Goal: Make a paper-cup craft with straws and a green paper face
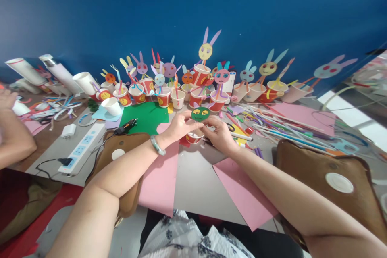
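Note:
My left hand (179, 125) and my right hand (219, 132) meet at the table's middle. Both pinch a green paper disc with a yellow-eyed face (200, 113). The left fingers grip its left edge and the right fingers touch its right lower edge. Just under the disc stands a red and white paper cup (193, 136), partly hidden by my hands. A green bangle (157, 145) sits on my left wrist.
Several paper cups with rabbit-eared faces (205, 51) line the back against the blue wall. Pink paper sheets (160, 177), a green sheet (145, 117), a glue gun (125, 126), a power strip (81, 149), straws (272, 129) and brown pads (332, 177) surround my hands. Another person's arm (12, 137) is at left.

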Tool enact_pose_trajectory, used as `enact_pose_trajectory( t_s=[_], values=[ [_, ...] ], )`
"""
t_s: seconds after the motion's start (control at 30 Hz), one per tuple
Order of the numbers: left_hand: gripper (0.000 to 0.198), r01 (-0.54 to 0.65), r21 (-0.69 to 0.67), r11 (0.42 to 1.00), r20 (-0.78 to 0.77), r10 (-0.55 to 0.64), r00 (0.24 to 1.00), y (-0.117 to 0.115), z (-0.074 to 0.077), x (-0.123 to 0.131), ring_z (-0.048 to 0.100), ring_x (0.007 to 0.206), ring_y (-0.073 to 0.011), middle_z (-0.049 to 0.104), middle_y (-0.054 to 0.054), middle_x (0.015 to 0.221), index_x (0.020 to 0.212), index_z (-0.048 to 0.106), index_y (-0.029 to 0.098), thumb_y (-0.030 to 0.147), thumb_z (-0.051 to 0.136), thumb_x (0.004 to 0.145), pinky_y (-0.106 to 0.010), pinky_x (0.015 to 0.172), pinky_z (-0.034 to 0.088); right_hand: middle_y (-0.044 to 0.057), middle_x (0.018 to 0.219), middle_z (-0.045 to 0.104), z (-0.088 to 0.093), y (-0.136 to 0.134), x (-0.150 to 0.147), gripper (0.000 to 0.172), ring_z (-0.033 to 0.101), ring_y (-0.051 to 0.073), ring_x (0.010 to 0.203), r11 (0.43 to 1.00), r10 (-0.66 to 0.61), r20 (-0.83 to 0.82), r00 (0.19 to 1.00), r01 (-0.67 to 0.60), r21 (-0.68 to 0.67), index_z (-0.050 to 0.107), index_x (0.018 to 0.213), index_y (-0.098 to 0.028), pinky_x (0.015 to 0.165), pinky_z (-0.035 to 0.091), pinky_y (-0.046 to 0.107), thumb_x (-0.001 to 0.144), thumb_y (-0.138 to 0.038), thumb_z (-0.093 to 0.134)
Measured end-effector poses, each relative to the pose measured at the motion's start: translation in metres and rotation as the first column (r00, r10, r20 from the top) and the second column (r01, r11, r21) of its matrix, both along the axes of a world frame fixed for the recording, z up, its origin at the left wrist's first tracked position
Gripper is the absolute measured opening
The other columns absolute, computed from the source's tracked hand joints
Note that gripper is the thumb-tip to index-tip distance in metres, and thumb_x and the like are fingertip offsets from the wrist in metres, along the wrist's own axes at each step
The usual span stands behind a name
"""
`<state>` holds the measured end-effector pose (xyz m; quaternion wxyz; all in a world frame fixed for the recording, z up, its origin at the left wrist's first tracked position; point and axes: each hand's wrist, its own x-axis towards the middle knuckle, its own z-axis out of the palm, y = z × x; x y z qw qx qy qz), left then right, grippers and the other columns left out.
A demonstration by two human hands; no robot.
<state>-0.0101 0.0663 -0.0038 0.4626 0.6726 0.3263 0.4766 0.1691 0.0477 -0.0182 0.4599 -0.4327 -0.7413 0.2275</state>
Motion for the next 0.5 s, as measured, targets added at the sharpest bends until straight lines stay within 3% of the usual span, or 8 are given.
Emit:
enact_pose_trajectory(
  t_s=[0.17, 0.3, 0.4, 0.5],
  values=[
    [0.037, -0.042, -0.053, 0.998, -0.060, 0.039, 0.997, 0.003, -0.002, -0.003, 0.064, 0.081, -0.0179, 0.074, -0.007, 0.085, 0.081, 0.071, 0.015, 0.050, 0.078, 0.076, -0.031, 0.079, 0.052, 0.005, 0.091, 0.074, -0.001, 0.001, 0.000, 0.021, 0.067, 0.020, 0.084, 0.982, 0.069, -0.128, 0.989, -0.090, -0.167, 0.068, 0.093, -0.021, 0.081, 0.053, 0.034, 0.089, -0.041, 0.062],
    [0.035, -0.120, -0.085, 0.989, -0.095, 0.112, 0.989, 0.003, 0.001, -0.007, 0.064, 0.076, -0.0168, 0.075, -0.008, 0.085, 0.081, 0.071, 0.014, 0.048, 0.076, 0.078, -0.029, 0.073, 0.051, 0.005, 0.100, 0.074, -0.003, 0.007, 0.004, 0.022, 0.069, 0.020, 0.093, 0.956, 0.001, -0.331, 0.944, -0.098, -0.277, 0.062, 0.101, -0.022, 0.088, 0.055, 0.037, 0.087, -0.038, 0.062],
    [0.034, -0.140, -0.090, 0.986, -0.132, 0.128, 0.983, 0.001, 0.004, -0.009, 0.063, 0.074, -0.0160, 0.075, -0.008, 0.084, 0.082, 0.071, 0.013, 0.047, 0.073, 0.080, -0.028, 0.072, 0.050, 0.004, 0.097, 0.074, -0.002, 0.011, 0.010, 0.022, 0.069, 0.020, 0.091, 0.930, 0.022, -0.335, 0.942, -0.142, -0.340, 0.062, 0.097, -0.022, 0.088, 0.056, 0.036, 0.079, -0.033, 0.068],
    [0.036, -0.144, -0.100, 0.984, -0.134, 0.130, 0.982, -0.001, 0.005, -0.010, 0.063, 0.073, -0.0158, 0.074, -0.007, 0.081, 0.080, 0.070, 0.013, 0.049, 0.073, 0.081, -0.027, 0.069, 0.050, 0.005, 0.091, 0.073, -0.003, 0.012, 0.012, 0.023, 0.069, 0.020, 0.083, 0.889, 0.071, -0.296, 0.953, -0.195, -0.415, 0.065, 0.093, -0.021, 0.076, 0.058, 0.033, 0.075, -0.033, 0.073]
  ],
)
